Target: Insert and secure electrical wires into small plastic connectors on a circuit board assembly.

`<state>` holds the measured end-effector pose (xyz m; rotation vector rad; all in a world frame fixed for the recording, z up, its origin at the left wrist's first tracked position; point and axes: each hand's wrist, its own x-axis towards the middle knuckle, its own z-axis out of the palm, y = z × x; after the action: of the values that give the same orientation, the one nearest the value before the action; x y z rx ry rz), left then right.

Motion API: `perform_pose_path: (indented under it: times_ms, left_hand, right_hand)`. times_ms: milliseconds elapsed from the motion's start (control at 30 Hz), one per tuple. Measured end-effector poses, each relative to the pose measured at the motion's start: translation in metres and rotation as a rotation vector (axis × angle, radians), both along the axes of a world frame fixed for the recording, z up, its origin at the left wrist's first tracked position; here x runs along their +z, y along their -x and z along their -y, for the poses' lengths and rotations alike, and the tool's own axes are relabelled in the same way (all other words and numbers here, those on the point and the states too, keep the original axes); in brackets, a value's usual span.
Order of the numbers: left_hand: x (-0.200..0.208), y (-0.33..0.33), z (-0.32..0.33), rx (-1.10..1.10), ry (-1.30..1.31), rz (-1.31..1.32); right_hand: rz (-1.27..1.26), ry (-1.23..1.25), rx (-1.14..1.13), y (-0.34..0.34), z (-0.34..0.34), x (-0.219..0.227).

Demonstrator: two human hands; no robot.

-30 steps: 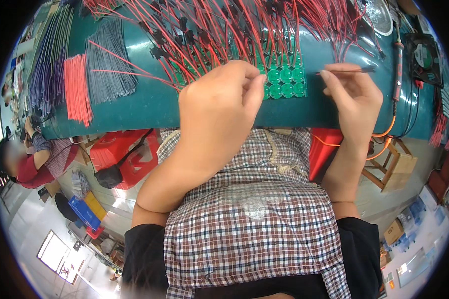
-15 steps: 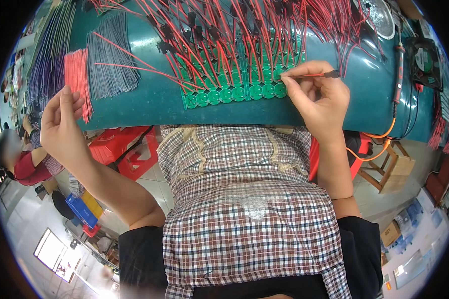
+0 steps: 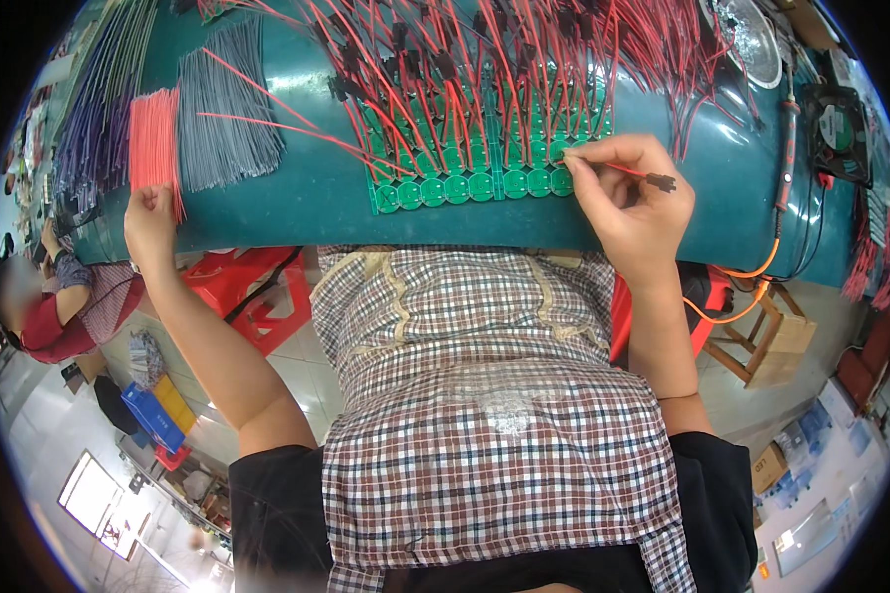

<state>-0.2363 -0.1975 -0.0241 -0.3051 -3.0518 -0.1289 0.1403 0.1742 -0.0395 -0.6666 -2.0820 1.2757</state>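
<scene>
Pinching a red wire point(image 3: 631, 171) between thumb and fingers, the right hand point(image 3: 628, 203) puts its tip on the green board point(image 3: 465, 183) just left of it. The left hand point(image 3: 150, 222) is closed lightly on the red bundle point(image 3: 155, 143), probably taking another wire.

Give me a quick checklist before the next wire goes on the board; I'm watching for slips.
1. Right hand pinches a red wire: ok.
2. Wire tip at the green board edge: ok; exact pad, cannot tell.
3. Left hand on the red wire bundle: ok.
4. Board flat on the table: ok.
5. Soldering iron lies apart from both hands: ok.
</scene>
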Motion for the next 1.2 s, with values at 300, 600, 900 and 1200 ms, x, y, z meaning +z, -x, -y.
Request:
perform_pose_path:
  times_ms: [300, 600, 900, 1200]
  left_hand:
    - [0.007, -0.009, -0.015, -0.028, 0.178, -0.116]
    - [0.021, -0.051, -0.081, -0.163, -0.507, 0.242]
    - [0.020, -0.048, -0.101, -0.066, -0.459, 0.451]
    - [0.038, -0.090, -0.101, 0.012, -0.868, 0.403]
  right_hand:
    - [-0.041, -0.212, 0.032, 0.005, 0.005, 0.001]
    - [-0.007, -0.251, 0.054, 0.004, 0.006, -0.001]
    - [-0.002, -0.020, 0.016, 0.009, 0.003, 0.008]
    - [0.082, -0.145, 0.068, 0.011, -0.002, 0.015]
